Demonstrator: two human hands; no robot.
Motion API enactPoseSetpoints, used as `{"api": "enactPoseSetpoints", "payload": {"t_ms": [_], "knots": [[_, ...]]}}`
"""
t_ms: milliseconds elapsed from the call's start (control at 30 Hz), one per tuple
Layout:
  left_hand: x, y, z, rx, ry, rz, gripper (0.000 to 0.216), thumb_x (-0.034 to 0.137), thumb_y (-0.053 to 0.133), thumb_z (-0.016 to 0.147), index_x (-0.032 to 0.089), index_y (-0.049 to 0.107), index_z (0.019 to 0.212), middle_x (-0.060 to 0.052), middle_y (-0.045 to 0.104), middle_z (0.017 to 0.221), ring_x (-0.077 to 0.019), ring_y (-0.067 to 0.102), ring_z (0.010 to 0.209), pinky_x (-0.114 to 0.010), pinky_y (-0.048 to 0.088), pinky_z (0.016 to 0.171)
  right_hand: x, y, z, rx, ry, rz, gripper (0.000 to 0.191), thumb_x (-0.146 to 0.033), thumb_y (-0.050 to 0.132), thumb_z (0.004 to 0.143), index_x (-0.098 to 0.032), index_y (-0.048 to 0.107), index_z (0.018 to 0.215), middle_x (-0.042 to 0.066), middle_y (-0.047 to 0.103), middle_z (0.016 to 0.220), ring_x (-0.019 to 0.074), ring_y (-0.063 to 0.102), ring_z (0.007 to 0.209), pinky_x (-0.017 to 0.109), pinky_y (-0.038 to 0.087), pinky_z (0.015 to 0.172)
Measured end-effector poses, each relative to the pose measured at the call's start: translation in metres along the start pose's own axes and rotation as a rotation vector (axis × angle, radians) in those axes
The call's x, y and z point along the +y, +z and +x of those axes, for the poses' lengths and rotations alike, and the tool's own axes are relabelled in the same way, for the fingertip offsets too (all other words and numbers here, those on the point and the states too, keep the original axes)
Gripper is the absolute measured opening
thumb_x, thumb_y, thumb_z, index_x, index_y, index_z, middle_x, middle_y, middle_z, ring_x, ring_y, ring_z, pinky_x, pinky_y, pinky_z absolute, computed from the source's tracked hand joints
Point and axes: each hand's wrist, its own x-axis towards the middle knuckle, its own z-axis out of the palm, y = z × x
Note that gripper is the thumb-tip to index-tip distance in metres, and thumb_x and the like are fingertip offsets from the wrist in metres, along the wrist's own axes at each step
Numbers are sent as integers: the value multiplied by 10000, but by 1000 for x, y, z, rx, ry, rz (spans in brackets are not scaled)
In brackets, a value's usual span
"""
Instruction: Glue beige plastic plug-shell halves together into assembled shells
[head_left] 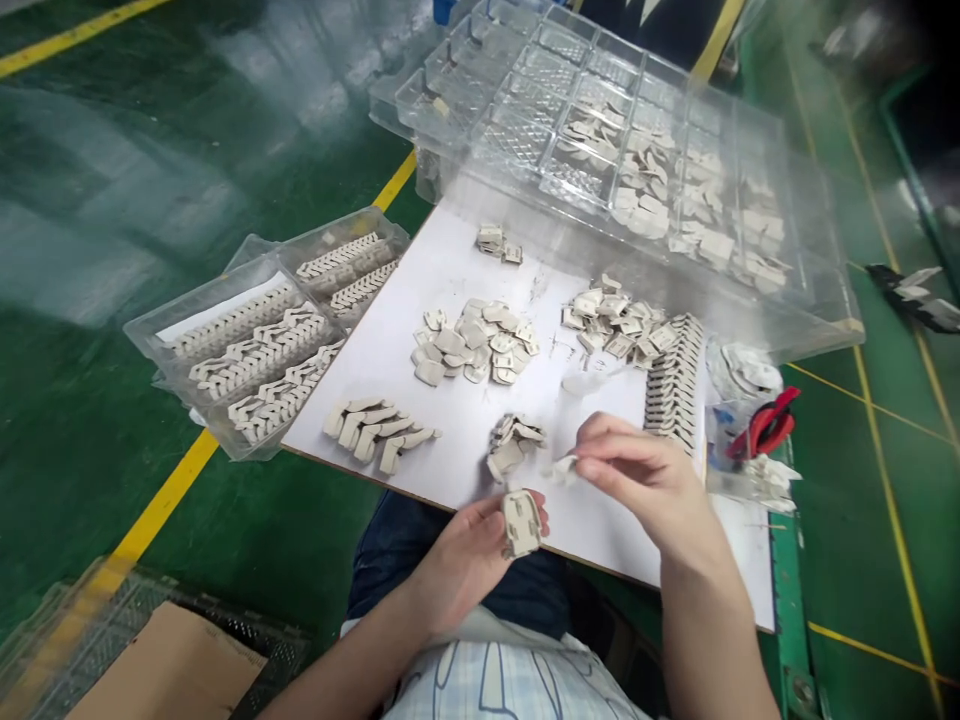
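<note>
Near the board's front edge, my left hand (469, 555) grips a beige plastic cover (522, 522) with slots and raised clips on its visible face. Just to the right and above it, my right hand (645, 480) pinches a small pale plastic piece (564, 468), too blurred to make out its shape fully. A small heap of curved beige parts (514, 445) lies right behind the held cover. Farther back are a pile of flat rounded covers (472, 340) and a pile of smaller pieces (619, 325). The hands are apart from each other.
The white board (360, 375) bears a row of angled parts (379, 430) at left and a stacked column (673, 385) at right. A clear divided tray (555, 110) overhangs the back. Filled trays (247, 340) stand left; red-handled cutters (763, 425) lie right.
</note>
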Motion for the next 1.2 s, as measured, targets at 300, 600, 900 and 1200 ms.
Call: {"api": "enactPoseSetpoints", "payload": {"t_ms": [300, 600, 900, 1200], "knots": [[7, -8, 0, -166, -208, 115, 440, 560, 819, 748, 206, 818, 1009, -105, 768, 1141, -328, 626, 1265, -438, 369, 1148, 19, 0, -26, -148, 67, 96, 198, -353, 678, 936, -226, 776, 820, 26, 587, 887, 140, 605, 791, 281, 520, 732], [-2, -6, 8, -72, -207, 192, 411, 558, 850, 706, 231, 835, 954, -87, 677, 1395, -312, 617, 1303, -341, 482, 1063, 29, -26, -78, 673, 63, -161, 142, -348, 691, 914, -245, 758, 986, 9, 612, 793, 161, 567, 711, 300, 469, 642], [-13, -10, 13, 27, -201, -39, 331, 468, 745, 859, 245, 816, 1093, -78, 639, 1460, -334, 509, 1423, -376, 449, 1112, 91, -99, -102, 1340, 259, -605, 347, -529, 719, 818, -188, 658, 793, 13, 621, 706, 172, 533, 621, 327, 422, 619], [-10, 1, 16, 53, -205, -125, 306, 485, 795, 808, 246, 835, 995, -92, 655, 1429, -322, 563, 1355, -295, 496, 890, 74, -120, -102, 1783, -43, -763, 352, -399, 650, 834, -310, 404, 598, -20, 421, 583, 201, 411, 534, 406, 361, 584]]}}
